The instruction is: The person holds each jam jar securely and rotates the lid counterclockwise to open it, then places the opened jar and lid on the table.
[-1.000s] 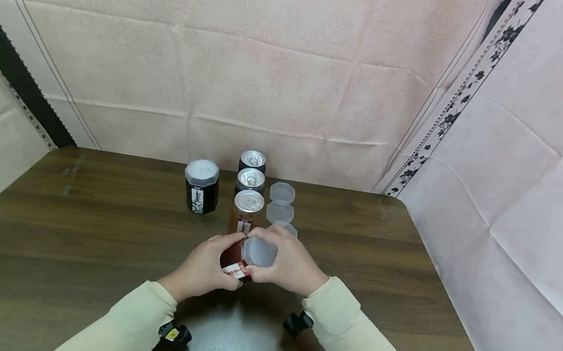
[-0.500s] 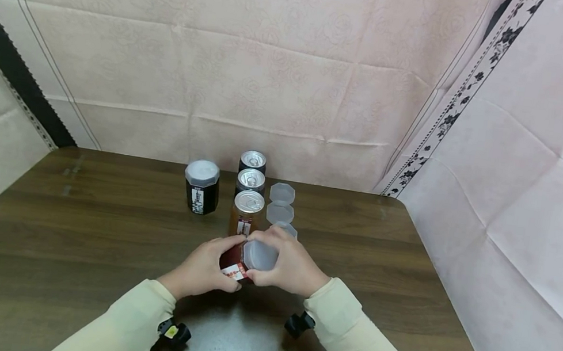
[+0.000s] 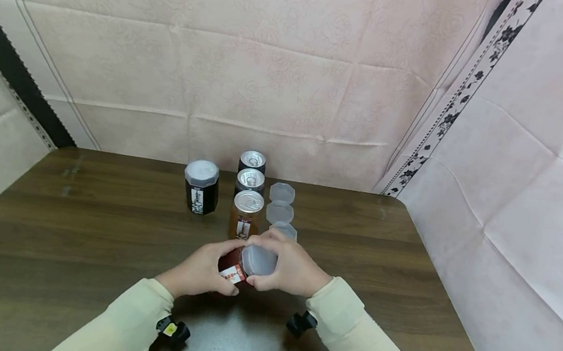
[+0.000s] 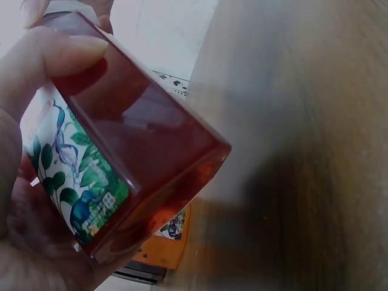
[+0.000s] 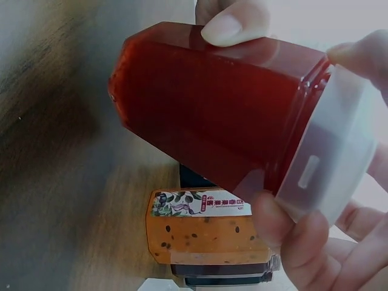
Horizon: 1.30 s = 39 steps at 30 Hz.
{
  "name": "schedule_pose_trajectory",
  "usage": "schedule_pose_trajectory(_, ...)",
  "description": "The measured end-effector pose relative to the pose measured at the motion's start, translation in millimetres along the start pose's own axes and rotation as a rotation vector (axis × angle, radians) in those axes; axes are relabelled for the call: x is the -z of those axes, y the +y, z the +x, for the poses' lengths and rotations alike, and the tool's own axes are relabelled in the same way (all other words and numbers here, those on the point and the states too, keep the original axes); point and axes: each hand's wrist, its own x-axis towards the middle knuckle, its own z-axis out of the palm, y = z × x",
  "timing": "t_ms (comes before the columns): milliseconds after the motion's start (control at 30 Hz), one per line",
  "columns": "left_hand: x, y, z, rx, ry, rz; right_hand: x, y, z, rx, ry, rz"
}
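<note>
A faceted clear jar of deep red contents (image 5: 206, 103), with a leafy printed label, is held tilted above the table. My left hand (image 3: 204, 268) grips its body, thumb along one flat side. Over its mouth sits a frosted octagonal plastic lid (image 3: 258, 261), which my right hand (image 3: 292, 266) holds around the rim with thumb and fingers. Just beyond the hands stands an orange jar with dark seeds (image 5: 200, 233), topped by a silver pull-tab end. Whether the red jar has such an end under its lid is hidden.
Two dark pull-tab jars, one nearer (image 3: 251, 180) and one farther (image 3: 252, 159), line up behind the orange one. Right of them lie three loose frosted lids (image 3: 279, 213). A black jar wearing its lid (image 3: 200, 189) stands left. Cloth walls (image 3: 271, 81) enclose the wooden table (image 3: 97, 235).
Both hands and the red jar have shifted slightly toward me, showing more of the orange jar and the nearest loose lid. The grip on jar and lid looks the same.
</note>
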Motion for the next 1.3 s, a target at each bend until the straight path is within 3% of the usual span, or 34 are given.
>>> schedule_pose_trajectory(600, 7.4, 0.1, 0.8, 0.03, -0.14, -0.046, 6, -6, -1, 0.02, -0.086, -0.027)
schedule_pose_trajectory(1133, 14.3, -1.1, 0.9, -0.031, -0.241, -0.092, 5, -8, -4, 0.11, -0.099, -0.009)
schedule_pose_trajectory(1300, 15.4, -0.2, 1.3, -0.041, -0.24, -0.096, 5, -8, -5, 0.141, -0.1, 0.008)
